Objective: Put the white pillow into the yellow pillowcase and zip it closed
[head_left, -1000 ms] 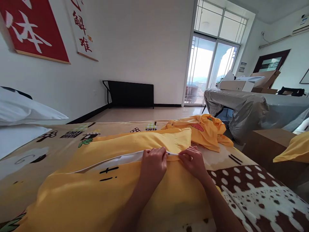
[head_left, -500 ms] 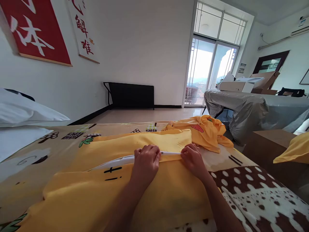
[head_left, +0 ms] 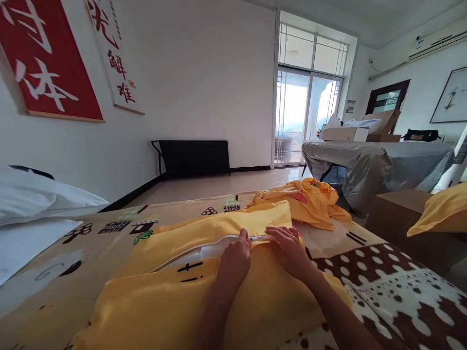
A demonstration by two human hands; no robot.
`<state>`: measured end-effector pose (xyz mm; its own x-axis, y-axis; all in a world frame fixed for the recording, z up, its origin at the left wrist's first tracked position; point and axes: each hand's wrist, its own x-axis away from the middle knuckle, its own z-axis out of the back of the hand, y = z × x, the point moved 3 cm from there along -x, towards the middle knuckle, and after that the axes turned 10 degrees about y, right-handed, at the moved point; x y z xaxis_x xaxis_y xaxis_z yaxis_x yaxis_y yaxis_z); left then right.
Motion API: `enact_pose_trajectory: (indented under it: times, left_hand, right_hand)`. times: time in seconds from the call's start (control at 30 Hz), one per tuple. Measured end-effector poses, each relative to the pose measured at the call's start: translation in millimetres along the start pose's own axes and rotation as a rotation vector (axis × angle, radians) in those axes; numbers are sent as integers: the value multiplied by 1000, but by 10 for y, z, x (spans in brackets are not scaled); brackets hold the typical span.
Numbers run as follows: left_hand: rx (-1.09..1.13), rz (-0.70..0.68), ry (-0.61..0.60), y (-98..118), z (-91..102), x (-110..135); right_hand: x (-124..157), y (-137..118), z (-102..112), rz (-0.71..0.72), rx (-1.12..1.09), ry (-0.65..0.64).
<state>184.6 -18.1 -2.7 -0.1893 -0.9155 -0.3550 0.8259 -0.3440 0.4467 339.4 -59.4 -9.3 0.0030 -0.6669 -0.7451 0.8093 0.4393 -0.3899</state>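
A yellow pillowcase (head_left: 175,296) lies across the bed, with black marks on its front. A white zipper (head_left: 219,241) runs along it, parted on the left side, where white filling (head_left: 199,255) shows through the gap. At the zipper's slider, my left hand (head_left: 237,253) is closed in a pinch, its index finger and thumb on the small pull. Just to the right, my right hand (head_left: 288,248) grips the fabric by the zipper's right end, fingers laid over the top edge; its thumb is hard to see.
Beyond the pillowcase lies a crumpled orange-yellow cloth (head_left: 310,204) on the patterned bedspread (head_left: 386,272). White pillows (head_left: 47,199) are at the left. A cardboard box (head_left: 397,209) stands on the right below another yellow piece (head_left: 441,209). Farther back is a plastic-covered table (head_left: 368,155).
My left hand has shifted along the zipper towards my right hand, and its index finger now presses at the slider. My right hand's fingers have flattened and reach farther left. The view has tilted and turned right.
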Motion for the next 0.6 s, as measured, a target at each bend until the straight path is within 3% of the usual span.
enact_pose_trajectory:
  times: [0.1, 0.2, 0.33, 0.4, 0.6]
  left_hand:
    - [3, -7, -7, -21, 5, 2]
    - [-18, -45, 41, -29, 26, 9]
    - [-79, -128, 188, -28, 56, 21]
    - [-70, -83, 170, -43, 45, 22]
    - [21, 28, 115, -159, 92, -25]
  right_hand:
    - [-187, -256, -137, 29, 144, -126]
    - [-299, -350, -334, -24, 228, -271]
    - [-277, -249, -480, -104, 7, -110]
    - [-240, -174, -506, -83, -111, -53]
    - [-220, -63, -537, -41, -212, -49]
